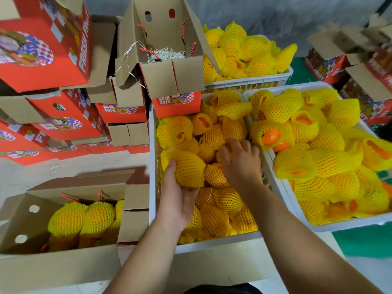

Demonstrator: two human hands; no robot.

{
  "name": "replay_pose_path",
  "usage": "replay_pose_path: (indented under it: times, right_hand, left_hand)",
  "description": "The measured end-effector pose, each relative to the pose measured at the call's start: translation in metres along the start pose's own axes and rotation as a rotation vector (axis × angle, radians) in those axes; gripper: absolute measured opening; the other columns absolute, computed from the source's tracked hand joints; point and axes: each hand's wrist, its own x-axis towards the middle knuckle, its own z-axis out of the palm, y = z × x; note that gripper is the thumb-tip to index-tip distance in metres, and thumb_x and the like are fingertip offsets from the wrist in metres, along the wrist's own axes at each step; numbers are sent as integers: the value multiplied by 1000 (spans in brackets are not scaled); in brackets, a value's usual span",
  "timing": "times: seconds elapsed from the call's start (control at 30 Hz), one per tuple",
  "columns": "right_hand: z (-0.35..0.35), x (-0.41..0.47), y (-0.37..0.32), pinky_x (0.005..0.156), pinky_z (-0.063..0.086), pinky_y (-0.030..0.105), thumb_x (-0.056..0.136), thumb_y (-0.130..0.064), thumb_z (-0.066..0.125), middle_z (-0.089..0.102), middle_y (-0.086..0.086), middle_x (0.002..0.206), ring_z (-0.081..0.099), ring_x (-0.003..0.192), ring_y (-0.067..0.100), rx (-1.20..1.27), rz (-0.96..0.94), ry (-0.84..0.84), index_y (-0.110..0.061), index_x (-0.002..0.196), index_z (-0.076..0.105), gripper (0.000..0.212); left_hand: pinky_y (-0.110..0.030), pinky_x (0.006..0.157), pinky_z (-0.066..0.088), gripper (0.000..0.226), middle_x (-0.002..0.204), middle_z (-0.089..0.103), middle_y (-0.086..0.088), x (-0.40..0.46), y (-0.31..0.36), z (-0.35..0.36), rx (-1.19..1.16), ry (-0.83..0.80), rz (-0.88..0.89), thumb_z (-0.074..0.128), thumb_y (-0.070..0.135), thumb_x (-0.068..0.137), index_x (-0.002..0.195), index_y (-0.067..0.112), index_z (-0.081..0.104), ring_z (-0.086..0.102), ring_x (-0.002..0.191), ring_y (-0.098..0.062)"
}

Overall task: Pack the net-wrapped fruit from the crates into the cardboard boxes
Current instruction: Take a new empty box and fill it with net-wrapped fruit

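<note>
A net-wrapped fruit (188, 166) is being gripped by the left hand (177, 200), fingers curled up around its underside, inside the middle white crate (151, 166). Another wrapped fruit (216, 175), just beside the first, is being reached over by the right hand (240, 162); its fingers are being pressed down among the fruit, and whether anything is being grasped cannot be told. Wrapped fruit is also being held upright in the open cardboard box (63, 264) at lower left. Two more full crates (297, 200) are being kept to the right and behind.
</note>
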Motion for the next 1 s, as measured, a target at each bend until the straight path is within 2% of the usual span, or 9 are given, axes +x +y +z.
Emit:
replay_pose_path:
  times: [0.07,0.13,0.27,0.5,0.6,0.67,0.83,0.9,1.0]
  right_hand:
    - [4,13,24,113,29,48,97,-41,47,46,13,148,33,138,37,-432,55,-197,-17,141,43,50]
    - [15,9,34,119,24,49,100,-43,47,35,16,154,28,145,39,-540,70,-339,-17,147,29,56]
    - [27,3,29,107,40,50,99,-47,55,31,17,147,39,132,41,-554,71,-215,-16,145,21,65]
    - [13,-11,20,111,33,50,91,-66,59,43,15,147,34,136,39,-573,212,-179,-17,146,33,77]
    - [5,-31,-8,110,33,57,80,-55,79,40,13,148,36,137,43,-418,226,-51,-18,151,28,95]
    - [2,-43,-34,109,35,55,78,-39,87,39,17,145,39,136,44,-166,93,12,-15,153,27,99]
    - [13,-83,-125,88,45,43,70,-30,92,55,16,132,50,121,36,278,39,-35,-30,151,22,107]
    - [31,-97,-162,82,52,42,72,-28,90,64,13,119,61,108,31,390,67,-75,-27,150,30,99]
    - [67,-113,-210,75,57,28,78,-27,86,70,-2,108,69,90,4,616,128,-64,-27,139,48,71]
  left_hand:
    - [-41,101,52,53,131,71,-6,3,3,-1,-42,21,2,56,60,95,135,26,65,70,119,-24]
    - [-41,101,53,47,128,73,-7,4,6,-2,-64,45,7,54,55,99,131,24,67,71,116,-24]
    - [-41,92,58,37,125,74,-8,4,10,-6,-77,66,-34,55,47,101,129,25,66,72,114,-27]
    - [-43,82,62,37,116,76,-6,2,25,-24,-10,64,-38,66,43,95,123,18,66,76,101,-24]
    - [-43,75,65,29,105,80,-5,0,39,-34,36,28,-2,69,38,94,116,18,68,78,95,-24]
    - [-37,69,63,31,106,80,-4,-4,55,-43,61,-26,-12,67,39,96,121,20,67,78,95,-21]
    - [-40,80,61,36,123,75,-6,-20,99,-78,186,-114,64,61,40,100,133,25,64,73,111,-25]
    - [-39,78,62,35,119,76,-5,-29,125,-97,187,-85,77,61,42,101,131,25,65,74,108,-25]
    - [-37,78,63,37,113,78,-4,-40,169,-135,161,-81,85,61,49,99,128,26,64,76,104,-24]
